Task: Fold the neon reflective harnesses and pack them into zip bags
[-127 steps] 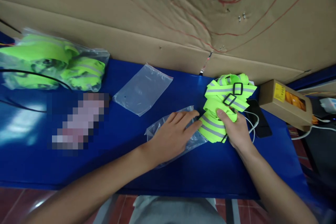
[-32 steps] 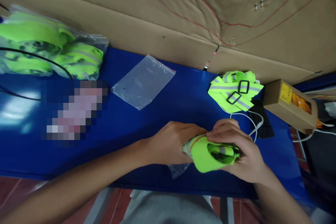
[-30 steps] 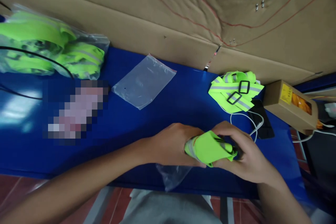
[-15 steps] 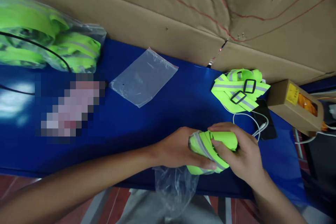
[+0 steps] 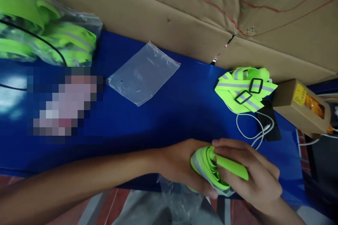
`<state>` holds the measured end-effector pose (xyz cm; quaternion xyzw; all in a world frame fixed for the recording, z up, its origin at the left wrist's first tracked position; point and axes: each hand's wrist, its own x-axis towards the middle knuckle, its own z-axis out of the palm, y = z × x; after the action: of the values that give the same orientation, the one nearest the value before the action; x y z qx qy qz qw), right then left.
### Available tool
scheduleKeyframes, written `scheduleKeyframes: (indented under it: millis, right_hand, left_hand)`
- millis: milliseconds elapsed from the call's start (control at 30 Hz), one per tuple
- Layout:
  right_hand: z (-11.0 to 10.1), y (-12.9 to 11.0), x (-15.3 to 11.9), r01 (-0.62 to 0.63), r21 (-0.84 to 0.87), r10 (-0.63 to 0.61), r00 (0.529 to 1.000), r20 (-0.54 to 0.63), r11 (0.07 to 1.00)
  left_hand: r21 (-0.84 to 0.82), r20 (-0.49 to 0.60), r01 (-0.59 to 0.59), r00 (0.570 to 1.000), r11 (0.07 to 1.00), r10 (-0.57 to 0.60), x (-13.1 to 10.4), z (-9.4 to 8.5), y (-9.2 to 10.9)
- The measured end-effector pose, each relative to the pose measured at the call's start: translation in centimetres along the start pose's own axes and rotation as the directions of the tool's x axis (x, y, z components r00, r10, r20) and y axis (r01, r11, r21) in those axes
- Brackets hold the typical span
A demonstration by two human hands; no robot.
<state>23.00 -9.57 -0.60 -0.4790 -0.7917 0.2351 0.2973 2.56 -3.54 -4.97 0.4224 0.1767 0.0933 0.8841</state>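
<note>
At five o'clock, the left hand (image 5: pixel 185 165), gripping the clear bag (image 5: pixel 182 198) and rolled strap (image 5: pixel 202 163), should steady both while the right hand (image 5: pixel 256 174), clasping the strap's protruding fold (image 5: pixel 236 169), presses evenly to keep layers tight. Bag: crumpled, glossy film; strap: smooth fluorescent webbing, grey-striped, wound oval.

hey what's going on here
A person is handling a rolled neon-green strap at the front edge of a blue table. The left hand wraps around one side of it, with a clear plastic bag hanging below; the right hand grips the other side. Another clear bag lies flat on the table, and a buckled strap rests beside a cardboard box. How far the roll sits inside plastic is hidden by the hands.
</note>
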Motion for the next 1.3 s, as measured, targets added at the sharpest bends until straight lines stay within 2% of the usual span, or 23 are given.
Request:
scheduleKeyframes:
  millis: [33, 100, 167, 233, 367, 500, 567, 633, 700, 833, 967, 1033, 1133, 1200, 1300]
  right_hand:
    - [0.2, 0.0, 0.0, -0.023, -0.027, 0.023, 1.0, -0.021, 0.999]
    - [0.6, 0.0, 0.2, -0.07, -0.078, 0.064, 0.995, -0.079, 0.994]
    - [0.8, 0.3, 0.5, -0.084, -0.113, 0.072, 0.991, -0.111, 0.99]
    - [0.6, 0.6, 0.9, -0.041, -0.117, 0.031, 0.996, -0.083, 0.992]
    - [-0.4, 0.9, 1.7, 0.096, -0.1, -0.087, 0.992, 0.093, 0.99]
    - [0.1, 0.8, 2.1, 0.202, -0.12, -0.185, 0.972, 0.143, 0.972]
    - [0.7, 1.0, 1.7, 0.157, -0.089, -0.143, 0.979, 0.147, 0.984]
    - [1.2, 1.3, 1.2, 0.076, 0.005, -0.076, 0.992, 0.104, 0.997]
    - [1.3, 1.6, 0.9, 0.05, 0.084, -0.054, 0.998, 0.044, 0.995]
    - [0.7, 1.6, 1.3, 0.119, 0.051, -0.121, 0.992, 0.042, 0.992]
    - [-0.1, 1.5, 2.1, 0.249, -0.026, -0.24, 0.953, 0.186, 0.968]
    - [-0.4, 1.6, 2.4, 0.245, 0.044, -0.247, 0.927, 0.282, 0.969]
    - [-0.4, 1.5, 2.5, 0.144, 0.185, -0.205, 0.905, 0.374, 0.972]
    - [-0.1, 1.3, 2.4, 0.109, 0.174, -0.173, 0.895, 0.412, 0.979]
    - [0.6, 0.7, 2.3, 0.087, 0.096, -0.122, 0.878, 0.462, 0.992]
  left_hand:
    - [0.104, -0.092, -0.028, 0.995, 0.994, 0.038, -0.1, 0.3, 0.2]
    - [0.322, -0.263, -0.008, 0.96, 0.947, 0.097, -0.2, 0.7, 0.5]
    - [0.446, -0.347, 0.047, 0.929, 0.894, 0.124, -0.3, 0.7, 0.7]
    - [0.453, -0.345, 0.057, 0.932, 0.89, 0.116, -0.3, 0.5, 0.8]
    - [0.351, -0.31, -0.006, 0.943, 0.936, 0.122, -0.3, -0.1, 0.7]
    - [0.402, -0.268, -0.007, 0.955, 0.916, 0.125, -0.3, -0.1, 0.9]
    - [0.436, -0.265, 0.016, 0.958, 0.9, 0.112, -0.3, 0.0, 1.2]
    - [0.471, -0.274, 0.028, 0.955, 0.882, 0.115, -0.4, 0.0, 1.5]
    - [0.534, -0.264, 0.016, 0.953, 0.845, 0.149, -0.5, 0.0, 1.9]
    - [0.694, -0.222, -0.033, 0.94, 0.719, 0.258, -0.8, 0.0, 2.3]
    - [0.714, -0.255, -0.029, 0.92, 0.7, 0.298, -0.7, 0.0, 2.2]
    - [0.704, -0.283, 0.008, 0.92, 0.71, 0.271, -0.7, -0.1, 2.1]
    - [0.633, -0.357, 0.096, 0.917, 0.768, 0.18, -0.5, 0.0, 2.0]
    - [0.572, -0.371, 0.125, 0.921, 0.811, 0.119, -0.3, 0.1, 1.7]
    - [0.533, -0.33, 0.156, 0.943, 0.832, 0.034, 0.0, 0.4, 1.0]
